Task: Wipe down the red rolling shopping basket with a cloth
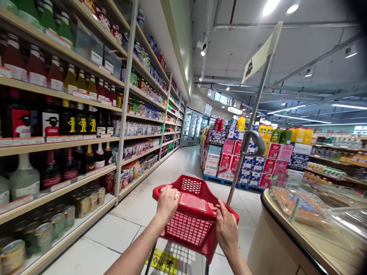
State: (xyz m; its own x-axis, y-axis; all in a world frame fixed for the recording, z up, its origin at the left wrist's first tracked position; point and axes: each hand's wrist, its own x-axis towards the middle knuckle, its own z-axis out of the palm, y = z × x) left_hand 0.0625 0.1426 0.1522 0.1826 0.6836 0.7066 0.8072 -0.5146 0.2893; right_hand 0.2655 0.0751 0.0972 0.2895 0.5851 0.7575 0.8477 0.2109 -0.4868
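Note:
A red plastic shopping cart stands in front of me, its basket walls full of small holes. My left hand is closed around the left part of its handle. Over the right part of the handle lies my right hand, fingers bent onto the red plastic. Between the two hands a pale label panel shows on the handle. A grey metal pole rises beside the cart on the right, bearing a grey plastic loop and a small flag.
Along the left run shelves of bottles and cans. Stacked drink cartons stand ahead to the right on a blue pallet. Close on the right, a rounded counter holds plastic-covered food. A yellow floor sticker lies below the cart; glass-door coolers stand far ahead.

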